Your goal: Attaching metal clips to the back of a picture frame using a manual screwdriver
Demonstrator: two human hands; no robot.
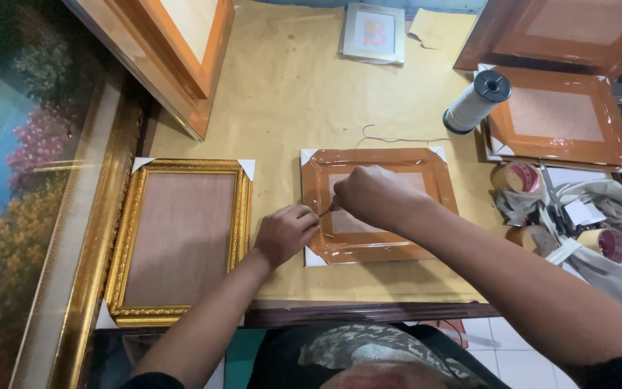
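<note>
1. Orange-brown wooden picture frame [377, 207], wrapped in glossy clear film and fitted with white card corner guards, is laid flat on the tan paper-covered table [289, 94], near its front edge.
2. A thin dark tool [327, 209] is pinched between the fingers of the right hand [372, 196], closed over the frame's left rail.
3. The left hand [284, 232] is curled at the frame's lower left corner, touching it; whether anything is gripped inside cannot be told.
4. An ornate gold rectangular frame [180, 241] with a brown backing board is lain just left of the hands.
5. A white spool of cord [476, 101] is seen behind, and rolls of tape [518, 177] to the right.
</note>
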